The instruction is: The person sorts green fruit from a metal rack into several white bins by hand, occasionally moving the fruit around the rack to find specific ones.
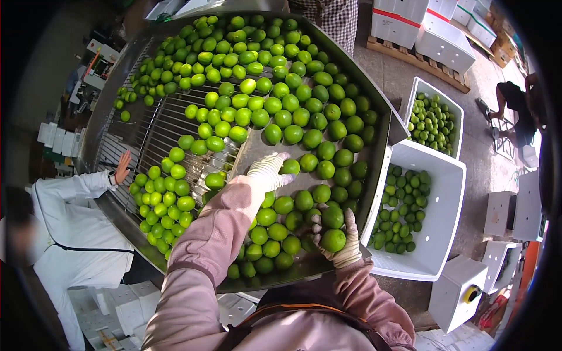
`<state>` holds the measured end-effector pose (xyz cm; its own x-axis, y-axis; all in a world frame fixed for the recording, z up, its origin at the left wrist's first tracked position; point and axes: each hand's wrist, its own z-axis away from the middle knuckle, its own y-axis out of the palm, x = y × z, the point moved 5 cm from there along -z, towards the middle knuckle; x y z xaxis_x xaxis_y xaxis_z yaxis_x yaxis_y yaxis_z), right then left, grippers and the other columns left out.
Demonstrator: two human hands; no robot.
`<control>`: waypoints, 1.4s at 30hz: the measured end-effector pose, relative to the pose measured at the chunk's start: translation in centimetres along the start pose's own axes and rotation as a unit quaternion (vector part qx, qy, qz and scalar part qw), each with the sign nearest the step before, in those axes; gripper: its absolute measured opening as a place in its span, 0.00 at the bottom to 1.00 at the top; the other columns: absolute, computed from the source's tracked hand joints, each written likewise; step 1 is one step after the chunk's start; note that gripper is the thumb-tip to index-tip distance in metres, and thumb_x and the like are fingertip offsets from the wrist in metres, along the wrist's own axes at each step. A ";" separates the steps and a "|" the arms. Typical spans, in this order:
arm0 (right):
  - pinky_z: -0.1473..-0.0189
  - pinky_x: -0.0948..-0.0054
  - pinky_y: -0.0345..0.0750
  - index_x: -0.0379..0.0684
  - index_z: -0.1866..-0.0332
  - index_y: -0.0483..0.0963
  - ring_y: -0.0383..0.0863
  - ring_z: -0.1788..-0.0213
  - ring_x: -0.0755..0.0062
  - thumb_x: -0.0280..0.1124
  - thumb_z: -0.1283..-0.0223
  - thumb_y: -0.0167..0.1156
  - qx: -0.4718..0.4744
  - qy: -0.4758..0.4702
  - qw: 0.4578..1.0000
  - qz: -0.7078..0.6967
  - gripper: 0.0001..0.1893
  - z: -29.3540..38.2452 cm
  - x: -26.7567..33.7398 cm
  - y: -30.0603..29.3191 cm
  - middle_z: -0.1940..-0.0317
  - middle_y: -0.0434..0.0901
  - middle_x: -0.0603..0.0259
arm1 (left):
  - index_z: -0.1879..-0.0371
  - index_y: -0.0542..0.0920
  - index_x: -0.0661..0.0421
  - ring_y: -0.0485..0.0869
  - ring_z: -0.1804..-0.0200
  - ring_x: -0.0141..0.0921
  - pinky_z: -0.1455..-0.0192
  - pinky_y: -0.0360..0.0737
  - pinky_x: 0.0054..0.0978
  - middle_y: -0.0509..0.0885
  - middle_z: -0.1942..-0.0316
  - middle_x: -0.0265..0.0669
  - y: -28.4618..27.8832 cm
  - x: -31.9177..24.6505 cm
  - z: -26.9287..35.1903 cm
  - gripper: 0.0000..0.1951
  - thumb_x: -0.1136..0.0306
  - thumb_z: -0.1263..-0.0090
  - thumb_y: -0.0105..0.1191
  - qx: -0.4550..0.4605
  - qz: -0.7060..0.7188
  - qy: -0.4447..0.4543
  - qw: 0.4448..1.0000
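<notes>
My left hand (267, 172), in a striped knit glove, reaches over the metal sorting table (248, 158). Its thumb and fingers are around a single lime (290, 166) on the bare metal surface. My right hand (347, 251), gloved too, is palm up near the table's front right corner. Two limes, a nearer one (333, 240) and a farther one (333, 217), rest in it between thumb and fingers. Many loose green limes (311, 138) surround both hands. More limes (164, 202) lie on the metal bar grate (149, 127) at left.
White foam boxes, a near one (432, 245) and a far one (459, 109), hold limes beyond the table's raised right edge (377, 193). A co-worker in a white jacket (79, 232) reaches over the left rim. Another person in checkered clothing (333, 22) stands behind. Foam boxes sit on a pallet (421, 61).
</notes>
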<state>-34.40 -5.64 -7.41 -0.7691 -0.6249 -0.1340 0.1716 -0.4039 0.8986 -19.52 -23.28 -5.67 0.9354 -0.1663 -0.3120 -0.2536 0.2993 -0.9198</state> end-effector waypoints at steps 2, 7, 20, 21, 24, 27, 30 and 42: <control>0.65 0.72 0.79 0.43 0.43 0.65 0.79 0.65 0.67 0.60 0.42 0.50 0.005 0.000 1.000 -0.022 0.33 -0.2 0.0 -0.2 0.59 0.77 0.55 | 0.35 0.61 0.40 0.68 0.39 0.45 0.39 0.67 0.38 0.63 0.35 0.44 3.3 -0.1 -2.6 0.28 0.56 0.35 0.49 0.029 -0.049 0.008 0.998; 0.65 0.72 0.79 0.43 0.44 0.66 0.78 0.65 0.68 0.61 0.43 0.50 -0.030 -0.026 0.999 0.001 0.33 -0.4 0.8 -0.2 0.60 0.77 0.55 | 0.33 0.56 0.38 0.66 0.37 0.46 0.38 0.67 0.38 0.62 0.35 0.47 1.5 -0.4 -3.8 0.30 0.58 0.36 0.48 0.070 -0.059 0.028 0.995; 0.40 0.38 0.61 0.46 0.44 0.68 0.67 0.40 0.54 0.61 0.45 0.52 0.021 -0.079 0.993 -0.080 0.32 -0.7 1.1 1.2 0.44 0.70 0.58 | 0.40 0.67 0.47 0.73 0.44 0.47 0.42 0.71 0.39 0.70 0.41 0.47 3.9 -4.7 -3.5 0.30 0.51 0.41 0.55 0.035 0.032 0.020 0.999; 0.41 0.37 0.61 0.46 0.44 0.68 0.68 0.40 0.54 0.62 0.45 0.52 0.001 -0.068 0.993 -0.093 0.32 -0.4 0.9 1.3 0.44 0.71 0.58 | 0.40 0.67 0.47 0.73 0.44 0.47 0.42 0.71 0.39 0.70 0.41 0.47 3.5 -4.8 -3.2 0.30 0.51 0.41 0.55 0.035 0.033 0.024 0.999; 0.39 0.45 0.63 0.45 0.43 0.68 0.69 0.42 0.54 0.62 0.44 0.50 0.004 -0.093 0.994 -0.062 0.33 -0.5 0.8 0.7 0.46 0.72 0.54 | 0.42 0.68 0.52 0.75 0.45 0.45 0.43 0.71 0.41 0.76 0.49 0.49 4.7 -3.3 2.3 0.35 0.49 0.48 0.60 0.010 0.218 0.001 0.976; 0.38 0.52 0.65 0.44 0.39 0.65 0.70 0.42 0.51 0.62 0.43 0.49 0.015 -0.124 0.992 -0.024 0.35 0.1 1.7 1.2 0.44 0.71 0.50 | 0.45 0.71 0.52 0.78 0.49 0.43 0.48 0.75 0.36 0.78 0.52 0.50 4.5 -4.9 6.7 0.21 0.66 0.38 0.56 0.040 0.292 0.245 0.924; 0.38 0.52 0.65 0.49 0.35 0.60 0.67 0.39 0.50 0.62 0.43 0.49 0.006 -0.129 0.991 -0.018 0.36 0.2 2.0 2.1 0.38 0.64 0.53 | 0.44 0.71 0.51 0.75 0.45 0.42 0.42 0.72 0.37 0.75 0.49 0.46 2.5 0.3 2.8 0.20 0.67 0.36 0.52 -0.026 0.315 0.068 0.946; 0.41 0.42 0.64 0.50 0.33 0.58 0.67 0.41 0.43 0.65 0.49 0.52 -0.009 0.025 0.995 0.092 0.41 4.4 -2.1 0.9 0.37 0.60 0.51 | 0.39 0.65 0.44 0.68 0.39 0.46 0.38 0.66 0.46 0.68 0.39 0.45 0.3 4.9 0.2 0.28 0.56 0.40 0.55 0.051 0.024 -0.024 0.998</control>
<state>-35.31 -1.80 -4.46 -0.6928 -0.7211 0.0104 0.3176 -0.2921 0.9021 -14.98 -23.76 -7.43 0.9344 -0.1051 -0.3405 -0.2739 0.3996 -0.8748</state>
